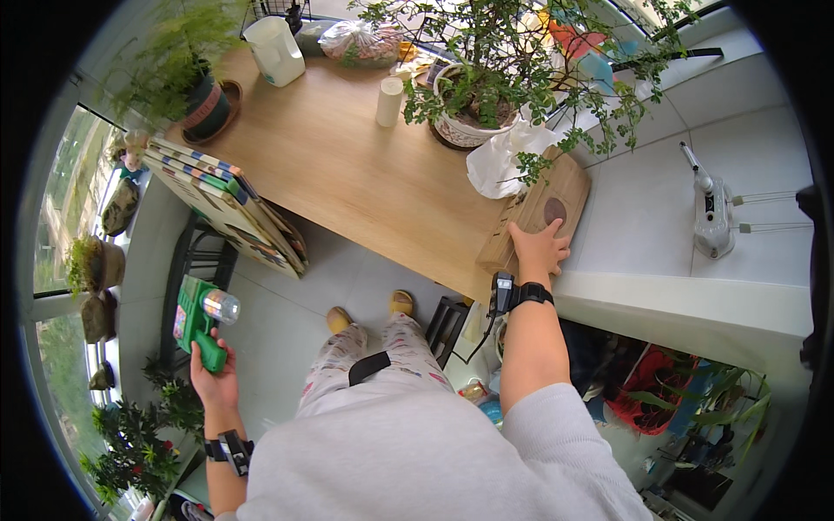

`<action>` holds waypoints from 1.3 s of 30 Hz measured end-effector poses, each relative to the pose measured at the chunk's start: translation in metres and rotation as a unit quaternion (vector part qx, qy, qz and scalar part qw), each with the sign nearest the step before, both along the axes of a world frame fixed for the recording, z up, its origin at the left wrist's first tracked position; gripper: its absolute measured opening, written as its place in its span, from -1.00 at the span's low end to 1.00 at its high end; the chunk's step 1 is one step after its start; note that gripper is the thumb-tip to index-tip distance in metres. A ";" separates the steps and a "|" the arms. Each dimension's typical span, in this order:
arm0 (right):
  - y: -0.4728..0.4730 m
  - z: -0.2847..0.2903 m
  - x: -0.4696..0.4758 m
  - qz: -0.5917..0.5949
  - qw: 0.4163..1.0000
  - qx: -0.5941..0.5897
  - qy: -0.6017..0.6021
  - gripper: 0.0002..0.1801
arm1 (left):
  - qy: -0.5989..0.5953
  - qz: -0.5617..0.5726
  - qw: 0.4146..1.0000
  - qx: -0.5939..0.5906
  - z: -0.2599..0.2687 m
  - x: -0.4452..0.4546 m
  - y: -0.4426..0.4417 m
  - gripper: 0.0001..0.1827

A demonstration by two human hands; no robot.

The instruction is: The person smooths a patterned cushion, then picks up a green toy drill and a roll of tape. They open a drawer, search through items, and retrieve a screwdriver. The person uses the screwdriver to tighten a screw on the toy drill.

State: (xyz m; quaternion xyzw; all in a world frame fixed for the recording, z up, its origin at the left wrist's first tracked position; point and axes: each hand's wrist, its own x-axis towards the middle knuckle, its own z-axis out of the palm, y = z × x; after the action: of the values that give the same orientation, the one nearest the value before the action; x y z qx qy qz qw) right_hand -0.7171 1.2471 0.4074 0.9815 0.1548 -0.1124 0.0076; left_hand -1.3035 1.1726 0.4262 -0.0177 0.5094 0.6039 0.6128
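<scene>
My left hand [216,370] is wrapped around the handle of a green plastic toy gun [194,314], held out beside the table. A clear bottle [222,306] is fixed to the toy, and its far side carries colourful pieces or pictures too small to tell. My right hand [539,249] rests with spread fingers on a wooden box [565,189] at the table's right end. A dark oval mark [554,210] shows on the box beyond my fingertips. Crumpled white paper [505,159] lies against the box.
A potted plant [466,130] spreads branches over the wooden table [352,163]. A cream cylinder [389,101], a white plastic jug [275,52] and a fern pot [207,107] stand there too. Large board books [228,208] lean at the left edge. A power strip [713,218] lies on the right ledge.
</scene>
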 end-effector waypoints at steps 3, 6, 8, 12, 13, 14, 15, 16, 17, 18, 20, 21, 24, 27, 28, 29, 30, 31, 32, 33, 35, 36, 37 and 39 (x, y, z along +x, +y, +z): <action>-0.011 0.003 -0.026 -0.001 1.000 0.001 0.000 0.26 | 0.008 -0.024 1.000 0.007 0.001 -0.003 0.015 -0.57; -0.028 0.001 -0.053 0.009 1.000 0.005 -0.008 0.26 | 0.003 -0.045 0.999 0.004 0.001 0.000 0.027 -0.56; -0.040 -0.003 -0.068 0.025 1.000 0.009 -0.008 0.26 | 0.000 -0.060 0.998 0.007 0.001 0.003 0.032 -0.56; -0.066 -0.008 -0.085 0.090 0.996 0.000 -0.007 0.28 | 0.000 -0.081 0.997 -0.008 0.005 0.012 0.043 -0.57; -0.072 -0.008 -0.087 0.112 0.994 0.001 -0.009 0.29 | 0.000 -0.079 0.997 -0.015 0.007 0.014 0.046 -0.57; -0.079 -0.007 -0.088 0.135 0.991 0.001 -0.014 0.29 | -0.004 -0.089 0.996 -0.006 0.008 0.017 0.049 -0.57; -0.085 -0.006 -0.088 0.159 0.987 0.007 -0.010 0.30 | -0.005 -0.092 0.996 0.001 0.010 0.020 0.053 -0.57; -0.092 -0.004 -0.089 0.186 0.982 0.014 -0.007 0.31 | -0.003 -0.091 0.996 0.007 0.011 0.023 0.056 -0.57; -0.098 -0.002 -0.089 0.213 0.977 0.021 0.003 0.32 | 0.000 -0.100 0.995 0.012 0.013 0.026 0.058 -0.57; -0.104 0.000 -0.089 0.239 0.971 0.020 0.003 0.32 | 0.006 -0.105 0.994 0.014 0.014 0.029 0.060 -0.57; -0.114 0.003 -0.088 0.287 0.958 0.008 0.019 0.32 | 0.015 -0.113 0.993 0.017 0.016 0.034 0.060 -0.57; -0.118 0.004 -0.088 0.309 0.951 0.023 0.024 0.32 | 0.018 -0.117 0.993 0.016 0.017 0.036 0.060 -0.57; -0.126 0.005 -0.086 0.344 0.938 0.029 0.037 0.32 | 0.017 -0.130 0.991 0.016 0.016 0.045 0.058 -0.57; -0.130 0.006 -0.084 0.357 0.933 0.029 0.046 0.33 | 0.004 -0.128 0.992 0.012 0.014 0.058 0.058 -0.57; -0.131 0.007 -0.083 0.359 0.932 0.027 0.048 0.33 | 0.004 -0.111 0.994 -0.006 0.014 0.064 0.059 -0.57; -0.131 0.008 -0.082 0.372 0.926 0.047 0.045 0.34 | 0.002 -0.123 0.992 0.006 0.015 0.069 0.060 -0.57; -0.130 0.008 -0.082 0.365 0.928 0.051 0.044 0.35 | 0.006 -0.119 0.993 0.002 0.016 0.074 0.060 -0.57; -0.128 0.009 -0.082 0.369 0.926 0.072 0.044 0.36 | 0.021 -0.100 0.994 -0.023 0.018 0.079 0.058 -0.57; -0.124 0.008 -0.081 0.357 0.931 0.054 0.051 0.37 | 0.018 -0.104 0.994 -0.017 0.020 0.083 0.058 -0.57; -0.120 0.008 -0.081 0.343 0.935 0.081 0.040 0.38 | 0.016 -0.115 0.993 -0.002 0.023 0.086 0.056 -0.58; -0.108 0.005 -0.083 0.285 0.957 0.033 0.049 0.40 | 0.021 -0.119 0.993 0.009 0.028 0.090 0.053 -0.58; -0.101 0.003 -0.082 0.286 0.955 0.057 0.049 0.43 | 0.023 -0.119 0.993 0.016 0.030 0.090 0.051 -0.58; -0.095 0.002 -0.081 0.279 0.958 0.033 0.060 0.44 | 0.030 -0.104 0.994 0.003 0.031 0.091 0.048 -0.58; -0.086 0.002 -0.079 0.289 0.955 0.036 0.057 0.46 | 0.031 -0.097 0.995 0.022 0.030 0.090 0.044 -0.57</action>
State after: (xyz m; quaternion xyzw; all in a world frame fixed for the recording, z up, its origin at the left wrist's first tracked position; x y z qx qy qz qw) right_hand -0.7962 1.1608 0.4090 0.8866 0.4356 -0.1557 -0.0044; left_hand -1.2134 1.2163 0.4566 0.0641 0.5140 0.5531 0.6525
